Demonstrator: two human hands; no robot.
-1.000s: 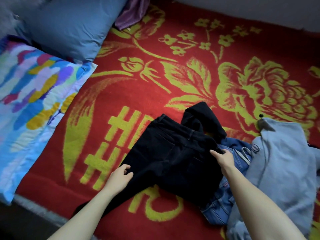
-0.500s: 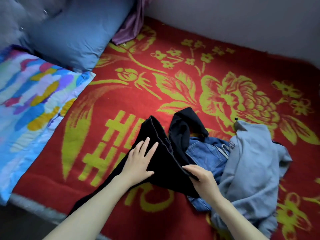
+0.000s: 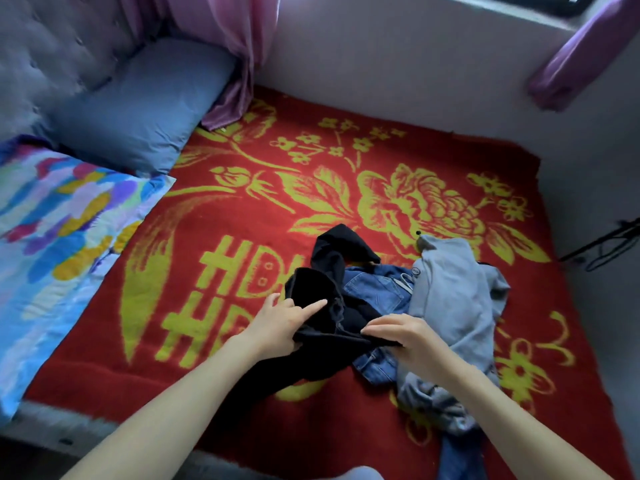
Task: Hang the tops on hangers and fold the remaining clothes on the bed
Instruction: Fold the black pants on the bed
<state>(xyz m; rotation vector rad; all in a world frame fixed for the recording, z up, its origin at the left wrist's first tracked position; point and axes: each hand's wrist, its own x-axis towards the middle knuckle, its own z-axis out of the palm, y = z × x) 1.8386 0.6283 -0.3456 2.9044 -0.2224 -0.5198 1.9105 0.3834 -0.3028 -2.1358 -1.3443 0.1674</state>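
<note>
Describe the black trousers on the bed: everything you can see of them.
The black trousers are of dark, matt cloth, bunched and half folded on the red blanket. One part arches up away from the person; a leg trails toward the near bed edge under the left forearm. They lie partly over the blue jeans. The left hand and right hand both hold them.

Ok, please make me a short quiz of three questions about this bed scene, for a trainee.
1. True or false: the left hand and the right hand both touch the black trousers.
2. Fill in: the blue jeans lie partly ___ the grey top.
3. Which garment lies farthest right? A black trousers, B blue jeans, C grey top.
Key: 1 true; 2 under; 3 C.
</note>
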